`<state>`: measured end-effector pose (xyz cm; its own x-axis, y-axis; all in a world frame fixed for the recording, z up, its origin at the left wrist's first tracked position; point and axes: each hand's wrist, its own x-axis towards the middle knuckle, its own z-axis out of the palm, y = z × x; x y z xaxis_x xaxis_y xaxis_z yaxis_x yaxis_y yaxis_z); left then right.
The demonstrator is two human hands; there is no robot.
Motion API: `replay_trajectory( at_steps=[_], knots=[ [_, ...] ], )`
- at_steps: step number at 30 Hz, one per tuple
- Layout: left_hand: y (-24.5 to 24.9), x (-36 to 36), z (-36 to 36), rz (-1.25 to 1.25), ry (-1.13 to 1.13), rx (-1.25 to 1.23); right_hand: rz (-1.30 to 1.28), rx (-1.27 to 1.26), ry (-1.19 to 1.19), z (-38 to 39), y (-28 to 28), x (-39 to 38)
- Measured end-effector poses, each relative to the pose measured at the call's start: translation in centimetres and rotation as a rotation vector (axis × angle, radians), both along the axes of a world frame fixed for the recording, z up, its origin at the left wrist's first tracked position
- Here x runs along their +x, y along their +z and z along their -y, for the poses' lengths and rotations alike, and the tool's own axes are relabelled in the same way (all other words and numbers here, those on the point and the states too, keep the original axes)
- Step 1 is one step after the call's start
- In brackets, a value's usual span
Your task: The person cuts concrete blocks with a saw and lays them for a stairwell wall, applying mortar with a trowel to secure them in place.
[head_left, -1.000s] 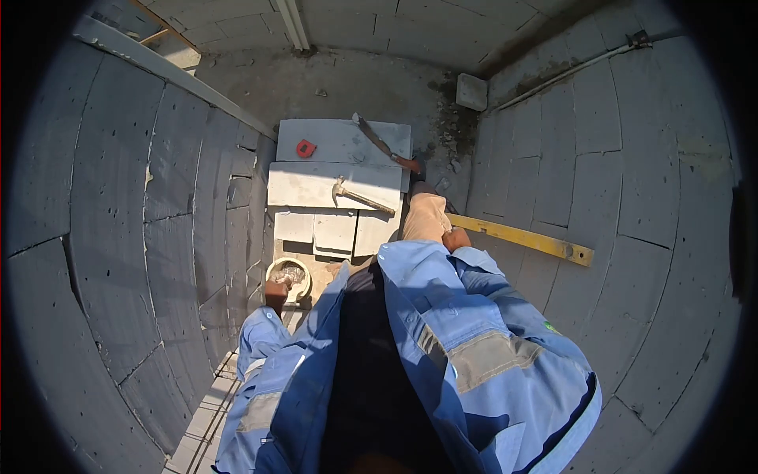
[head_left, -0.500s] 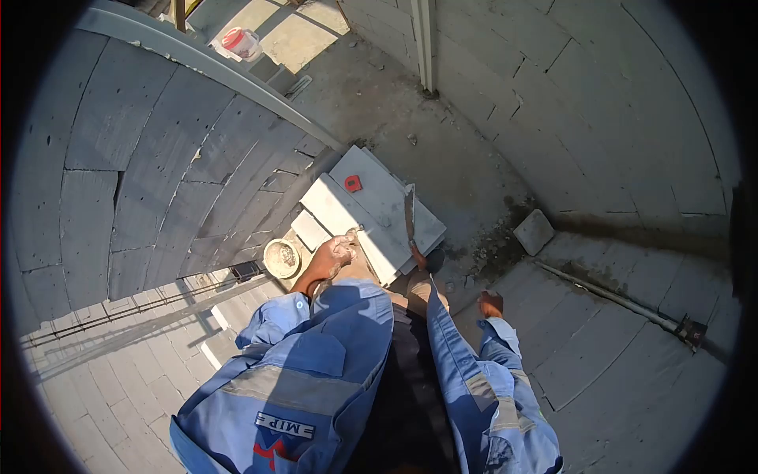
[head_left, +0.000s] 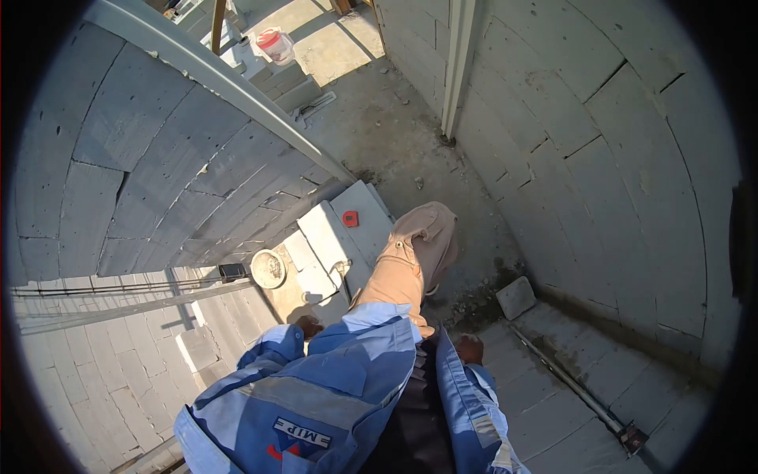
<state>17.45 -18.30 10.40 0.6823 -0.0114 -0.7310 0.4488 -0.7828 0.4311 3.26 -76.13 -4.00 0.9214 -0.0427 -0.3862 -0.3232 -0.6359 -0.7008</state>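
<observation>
My left hand (head_left: 309, 325) is low beside the pale blocks, partly covered by its blue sleeve and in shade; its fingers are hard to make out. My right hand (head_left: 469, 348) hangs at my right side with fingers curled and nothing visible in them. My bent leg in tan trousers (head_left: 404, 265) is raised in front of me, covering part of the stacked pale blocks (head_left: 320, 233). On the stack lie a red tape measure (head_left: 350, 219) and, near its edge, a small tan piece (head_left: 342, 267) I cannot identify. A round bucket (head_left: 268, 269) with grey contents stands left of the blocks.
Block walls rise at left (head_left: 142, 166) and right (head_left: 584, 158). A loose block (head_left: 515, 298) sits by the right wall, near a long pipe-like bar (head_left: 568, 387). Farther off, a red-and-white container (head_left: 275, 46) stands by more blocks.
My left hand has drawn back from the stack's edge toward my body. My leg has come up and forward over the stack, and the long tool seen there before is now hidden.
</observation>
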Motion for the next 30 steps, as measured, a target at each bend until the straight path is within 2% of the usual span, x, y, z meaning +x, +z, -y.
replay_trajectory(
  at_steps=[1, 2, 4, 6, 7, 8, 10, 11, 12, 13, 14, 16, 18, 20, 22, 24, 25, 28, 29, 30],
  knots=[
    [-0.6, 0.5, 1.2, 0.084, -0.242, 0.100, -0.019, -0.116, 0.227, 2.1, -4.1, -1.3],
    [-2.7, 1.3, 1.9, 0.082, -0.228, 0.100, -0.021, -0.117, 0.241, 2.7, -0.7, -0.2],
    [-7.6, 4.5, 3.9, 0.060, -0.393, -0.091, -0.356, 0.443, -0.580, 2.4, 6.2, 5.3],
    [-8.0, 10.5, 8.6, 0.144, -0.369, -0.036, -0.362, 0.420, -0.581, 4.7, 8.1, 10.7],
    [-3.9, 15.0, 12.4, -0.059, -0.088, -0.165, -0.360, 0.407, -0.598, 5.1, 8.7, 13.1],
    [-2.8, 18.5, 15.2, -0.053, 0.052, -0.191, -0.352, 0.392, -0.611, 6.5, 9.0, 16.2],
    [-8.6, 24.3, 17.9, -0.089, 0.042, -0.037, -0.322, 0.355, -0.629, 10.2, 10.3, 23.9],
    [-4.8, 28.6, 22.0, -0.194, 0.327, -0.074, -0.311, 0.330, -0.635, 12.6, 11.5, 27.7],
    [-5.1, 34.4, 24.0, -0.162, 0.363, -0.104, -0.285, 0.316, -0.634, 14.6, 12.0, 32.9],
    [-5.5, 38.5, 25.2, -0.089, 0.158, -0.026, -0.274, 0.302, -0.624, 16.4, 12.8, 37.4],
    [-5.5, 39.0, 27.1, -0.058, -0.049, 0.054, -0.302, 0.272, -0.625, 18.5, 14.7, 38.7],
    [-3.3, 43.6, 31.1, 0.254, 0.181, -0.133, -0.323, 0.267, -0.635, 19.9, 16.6, 43.4],
    [1.2, 48.6, 34.4, 0.272, 0.267, -0.356, -0.337, 0.277, -0.691, 20.0, 18.3, 46.3],
    [4.4, 52.1, 36.3, 0.296, 0.217, -0.382, -0.272, 0.341, -0.766, 19.5, 20.4, 50.5],
    [4.8, 53.5, 35.9, 0.302, 0.179, -0.404, -0.222, 0.395, -0.793, 18.7, 21.1, 55.6],
    [3.5, 53.2, 34.8, 0.379, 0.223, -0.403, -0.255, 0.408, -0.708, 18.5, 20.1, 58.0],
    [3.5, 52.3, 33.9, 0.310, 0.242, -0.339, -0.262, 0.403, -0.691, 18.4, 19.9, 58.2],
    [0.9, 48.6, 28.8, 0.084, 0.361, -0.134, -0.500, 0.364, -0.410, 15.8, 18.2, 59.1],
    [-1.7, 46.3, 26.9, 0.036, 0.271, 0.006, -0.567, 0.371, -0.351, 15.7, 17.5, 58.6],
    [-1.5, 44.2, 25.9, -0.033, 0.268, 0.178, -0.456, 0.292, -0.107, 16.8, 15.1, 57.0]
  ],
)
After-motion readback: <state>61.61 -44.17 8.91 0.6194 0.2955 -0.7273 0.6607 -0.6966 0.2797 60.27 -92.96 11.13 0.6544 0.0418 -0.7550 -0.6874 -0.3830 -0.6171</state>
